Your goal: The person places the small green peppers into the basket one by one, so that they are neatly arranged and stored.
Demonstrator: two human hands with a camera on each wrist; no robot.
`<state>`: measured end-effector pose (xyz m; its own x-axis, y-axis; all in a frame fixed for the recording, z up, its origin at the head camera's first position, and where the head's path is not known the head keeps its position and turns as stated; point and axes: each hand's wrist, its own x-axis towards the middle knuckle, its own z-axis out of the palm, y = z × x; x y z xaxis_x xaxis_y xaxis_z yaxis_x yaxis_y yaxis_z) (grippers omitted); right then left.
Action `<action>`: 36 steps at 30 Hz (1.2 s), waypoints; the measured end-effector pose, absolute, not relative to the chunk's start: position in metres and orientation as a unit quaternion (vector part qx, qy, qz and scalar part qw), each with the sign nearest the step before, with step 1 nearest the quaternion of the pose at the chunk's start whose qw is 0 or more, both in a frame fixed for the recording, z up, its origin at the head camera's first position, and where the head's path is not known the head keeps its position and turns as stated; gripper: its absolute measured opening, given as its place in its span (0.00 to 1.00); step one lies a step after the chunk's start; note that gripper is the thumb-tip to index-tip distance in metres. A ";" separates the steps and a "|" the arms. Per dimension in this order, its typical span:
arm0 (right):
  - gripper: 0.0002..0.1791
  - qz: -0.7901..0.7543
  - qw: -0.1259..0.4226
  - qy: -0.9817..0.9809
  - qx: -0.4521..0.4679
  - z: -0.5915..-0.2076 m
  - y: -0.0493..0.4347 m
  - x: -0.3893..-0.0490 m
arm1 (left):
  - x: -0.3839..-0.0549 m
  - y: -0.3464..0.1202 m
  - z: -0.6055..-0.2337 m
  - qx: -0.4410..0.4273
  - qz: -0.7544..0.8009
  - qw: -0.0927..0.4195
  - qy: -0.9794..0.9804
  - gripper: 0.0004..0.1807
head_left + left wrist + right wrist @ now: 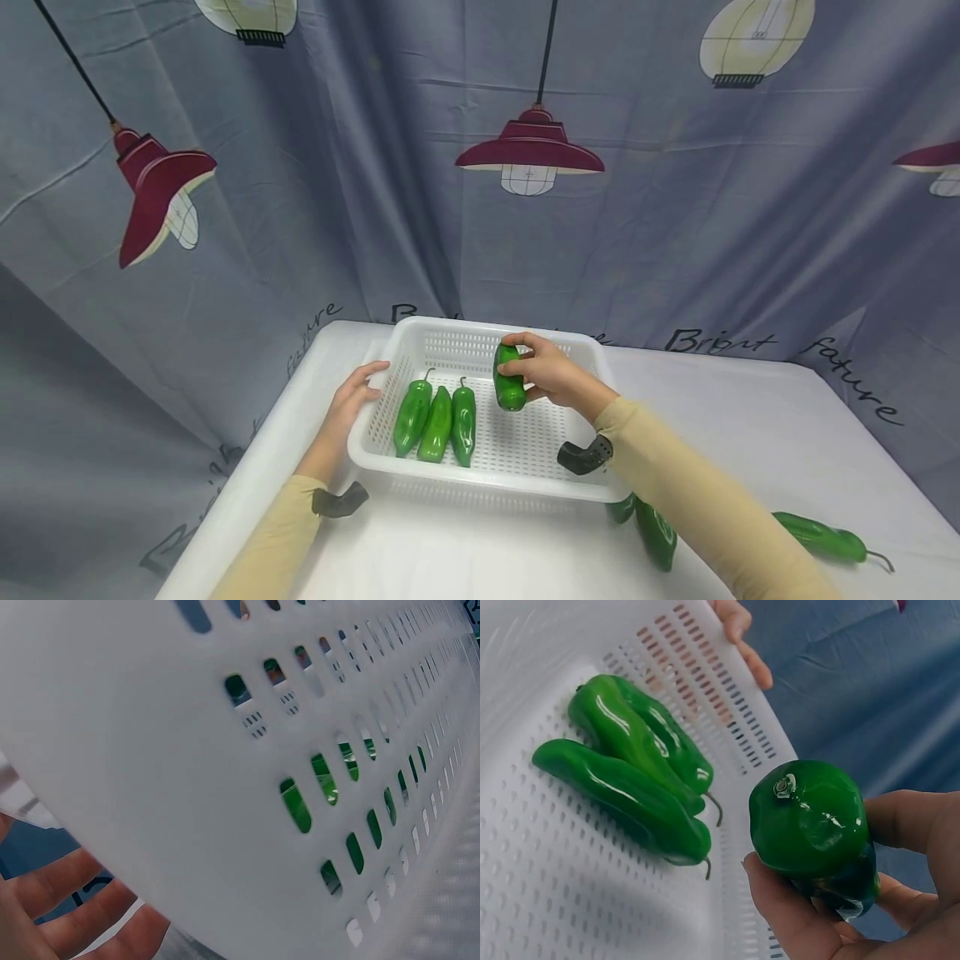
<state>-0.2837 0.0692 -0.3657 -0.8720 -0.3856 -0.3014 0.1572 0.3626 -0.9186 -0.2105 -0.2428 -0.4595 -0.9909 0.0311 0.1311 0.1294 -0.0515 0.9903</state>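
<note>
Right hand: my right hand (546,368) is closed around one green pepper, thumb on one side and fingers on the other, with no slack showing.
Held pepper: the held pepper (511,393) is over the inside of the white basket (495,484), right of the row, blunt end turned toward me. Its height above the basket floor is hard to judge from the head view.
Left hand: my left hand (351,402) rests at the basket's left wall, fingers apart and only loosely bent, holding no pepper.
Row in basket: left pepper (412,418), middle pepper (436,427) and right pepper (463,422) lie side by side in the left half; two show stems toward the far wall.
Outside basket: near pepper (657,534) and corner pepper (622,510) lie by the front right corner, partly covered; far pepper (821,535) lies well apart to the right on the tabletop (450,554).
Risk, slip: the skin is glossy and rounded; too light a pinch could let it roll out of my fingers.
Risk, row: lowered too far left, it could knock the right pepper askew.
Risk, basket: a bump on the wall could slide it, since my left hand seems to steady rather than clamp.
Risk, sleeve: my right sleeve (697,483) passes above the near pepper; a dropped forearm could nudge it.
</note>
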 end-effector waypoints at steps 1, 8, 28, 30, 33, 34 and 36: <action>0.34 -0.560 0.242 0.789 -0.073 -0.367 0.068 -0.284 | -0.211 -0.244 -0.462 -0.075 -0.725 0.039 -0.683 0.29; 0.35 -0.562 0.247 0.787 -0.068 -0.377 0.059 -0.285 | -0.210 -0.242 -0.457 -0.045 -0.721 0.027 -0.691 0.30; 0.33 -0.510 0.281 0.812 -0.049 -0.408 0.046 -0.288 | -0.210 -0.239 -0.452 -0.030 -0.715 0.017 -0.698 0.31; 0.33 -0.508 0.285 0.812 -0.052 -0.410 0.044 -0.289 | -0.210 -0.240 -0.452 -0.032 -0.718 0.018 -0.695 0.31; 0.33 -0.502 0.288 0.814 -0.049 -0.412 0.042 -0.289 | -0.210 -0.241 -0.453 -0.032 -0.718 0.019 -0.695 0.31; 0.34 -0.501 0.290 0.814 -0.048 -0.413 0.042 -0.289 | -0.210 -0.241 -0.453 -0.032 -0.717 0.021 -0.696 0.31; 0.34 -0.499 0.293 0.814 -0.046 -0.416 0.042 -0.289 | -0.209 -0.241 -0.454 -0.031 -0.715 0.024 -0.698 0.31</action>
<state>-0.2891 0.0415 -0.4159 -0.8241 -0.3676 -0.4310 0.2172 0.4976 -0.8398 -0.2094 -0.2405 -0.4541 -0.9968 0.0090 0.0790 0.0787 -0.0245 0.9966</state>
